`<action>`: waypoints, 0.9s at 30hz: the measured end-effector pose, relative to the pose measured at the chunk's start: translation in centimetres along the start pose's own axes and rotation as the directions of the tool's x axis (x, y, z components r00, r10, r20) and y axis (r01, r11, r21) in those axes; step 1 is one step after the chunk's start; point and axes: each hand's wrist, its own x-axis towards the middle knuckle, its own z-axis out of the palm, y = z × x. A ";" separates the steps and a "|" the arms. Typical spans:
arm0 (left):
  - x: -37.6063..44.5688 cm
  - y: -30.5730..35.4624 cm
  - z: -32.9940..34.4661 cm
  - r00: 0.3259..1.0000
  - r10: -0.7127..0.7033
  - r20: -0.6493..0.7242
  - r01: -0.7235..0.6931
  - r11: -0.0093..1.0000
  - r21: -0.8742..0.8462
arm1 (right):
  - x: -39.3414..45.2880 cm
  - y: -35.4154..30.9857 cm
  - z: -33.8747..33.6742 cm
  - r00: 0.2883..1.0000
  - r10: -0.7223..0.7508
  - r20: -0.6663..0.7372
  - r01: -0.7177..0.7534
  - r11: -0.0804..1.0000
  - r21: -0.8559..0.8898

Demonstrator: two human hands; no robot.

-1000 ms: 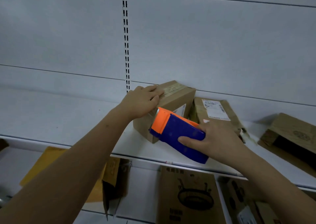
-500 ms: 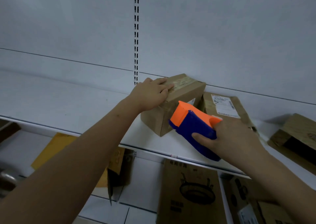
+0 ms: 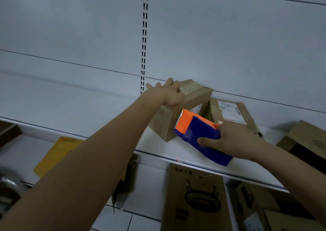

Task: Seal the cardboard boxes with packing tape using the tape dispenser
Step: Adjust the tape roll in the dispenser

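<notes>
Two hands work one small cardboard box point(image 3: 176, 117) that sits on a white shelf point(image 3: 74, 110), its far end close to the back panel. The left hand point(image 3: 172, 94) lies on the box's top near edge, fingers curled over that edge and pressing it down; a strip of tape point(image 3: 191, 87) runs along the top toward the far end. The right hand point(image 3: 231, 140) is wrapped around the blue body of the tape dispenser point(image 3: 199, 135), thumb along its near side.

The dispenser's orange toothed head points toward ten o'clock and sits just beside the box's near vertical corner; whether the blade touches the cardboard cannot be told. From the right hand's fingers the box lies at ten to eleven o'clock, and its long axis runs roughly from seven toward one o'clock, away from the person. The right hand is the nearer to the untaped side face, so the coming pull probably belongs to it, while the left steadies the box.

At three o'clock of the box a flat labelled parcel point(image 3: 229, 112) leans close by.
</notes>
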 end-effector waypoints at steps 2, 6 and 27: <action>0.5 1.1 1.0 0.997 -0.032 -0.069 0.032 0.999 0.009 | -0.7 0.5 -0.3 1.000 0.006 -0.005 -0.006 0.999 -0.034; 1.5 0.9 1.6 0.989 -0.011 -0.148 0.013 1.000 0.009 | -2.0 0.3 -1.4 0.999 0.017 -0.029 -0.020 0.995 -0.096; 1.9 0.5 2.0 0.995 -0.007 -0.095 0.014 0.997 0.078 | -2.4 -3.2 -0.4 0.961 0.165 -0.221 -0.239 0.897 -0.372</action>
